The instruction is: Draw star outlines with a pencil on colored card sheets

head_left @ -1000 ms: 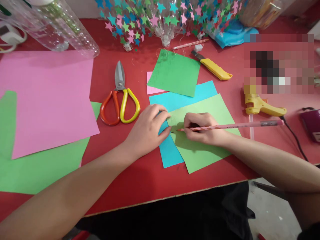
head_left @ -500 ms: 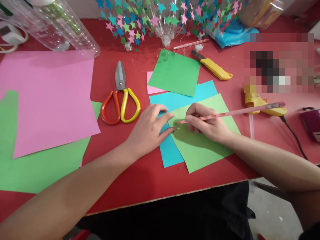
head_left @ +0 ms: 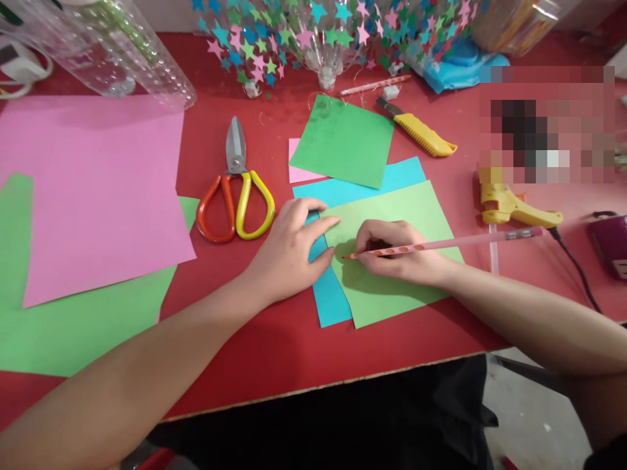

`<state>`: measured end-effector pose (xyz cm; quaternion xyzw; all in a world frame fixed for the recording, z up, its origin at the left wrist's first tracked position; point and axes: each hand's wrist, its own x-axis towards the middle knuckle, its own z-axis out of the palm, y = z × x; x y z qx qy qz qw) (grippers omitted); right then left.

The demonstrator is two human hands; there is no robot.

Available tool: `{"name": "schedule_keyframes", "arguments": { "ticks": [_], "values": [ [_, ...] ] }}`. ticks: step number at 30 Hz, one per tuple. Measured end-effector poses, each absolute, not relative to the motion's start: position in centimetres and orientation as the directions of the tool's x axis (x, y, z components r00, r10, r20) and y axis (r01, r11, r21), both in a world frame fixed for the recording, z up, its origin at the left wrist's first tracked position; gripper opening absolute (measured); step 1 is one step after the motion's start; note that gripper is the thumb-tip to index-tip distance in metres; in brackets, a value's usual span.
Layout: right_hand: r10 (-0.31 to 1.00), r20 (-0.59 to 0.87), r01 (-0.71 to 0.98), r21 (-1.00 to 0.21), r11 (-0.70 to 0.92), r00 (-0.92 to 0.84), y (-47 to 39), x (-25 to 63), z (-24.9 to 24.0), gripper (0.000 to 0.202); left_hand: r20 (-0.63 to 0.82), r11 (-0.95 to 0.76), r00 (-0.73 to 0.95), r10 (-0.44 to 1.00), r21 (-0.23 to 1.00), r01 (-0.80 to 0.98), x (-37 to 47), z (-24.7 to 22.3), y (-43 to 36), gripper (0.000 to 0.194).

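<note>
A light green sheet (head_left: 392, 294) lies over a blue sheet (head_left: 331, 307) in front of me. My left hand (head_left: 294, 251) rests on the left edges of both, fingers apart and holding nothing. Pinched in my right hand (head_left: 396, 251) is a pink pencil (head_left: 460, 241), its tip at the light green sheet just right of my left fingertips. Behind them lie a darker green sheet (head_left: 345, 140) and a partly covered small pink paper (head_left: 301, 166). Scissors (head_left: 236, 189) with red and yellow handles lie beyond my left hand.
Large pink paper (head_left: 102, 196) overlaps green paper (head_left: 88, 326) at left. A yellow cutter (head_left: 421, 134), glue gun (head_left: 514, 209) and second pencil (head_left: 375, 85) lie beyond my right hand. Star decorations (head_left: 328, 32) stand at the back; plastic-wrapped items (head_left: 142, 59) lie back left.
The light green sheet has shifted left and turned slightly. My right hand has moved a little left and toward me, with the pencil now lying closer to level. My left hand has barely moved.
</note>
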<state>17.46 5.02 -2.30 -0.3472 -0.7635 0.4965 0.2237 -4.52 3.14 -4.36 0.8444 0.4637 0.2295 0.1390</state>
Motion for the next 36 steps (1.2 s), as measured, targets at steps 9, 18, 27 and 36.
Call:
{"name": "schedule_keyframes", "arguments": {
  "ticks": [9,18,27,36],
  "values": [
    [0.698,-0.025,0.287,-0.921,0.262,-0.716,5.14,17.72,-2.49,0.01,0.251,-0.531,0.469,0.847,0.452,0.717,-4.49,-4.16,3.0,0.035],
    [0.719,0.019,0.302,-0.899,0.316,-0.694,5.03,17.43,-2.64,0.013,0.261,-0.54,0.474,0.841,0.451,0.711,-4.47,-4.12,3.02,0.035],
    [0.77,0.072,0.362,-0.852,0.378,-0.634,4.99,17.16,-3.01,0.013,0.258,-0.541,0.476,0.841,0.448,0.712,-4.51,-4.16,2.99,0.035],
    [0.775,0.077,0.373,-0.844,0.386,-0.628,5.03,17.2,-3.19,0.013,0.257,-0.541,0.476,0.841,0.439,0.718,-4.41,-4.14,3.0,0.036]
  ]
}}
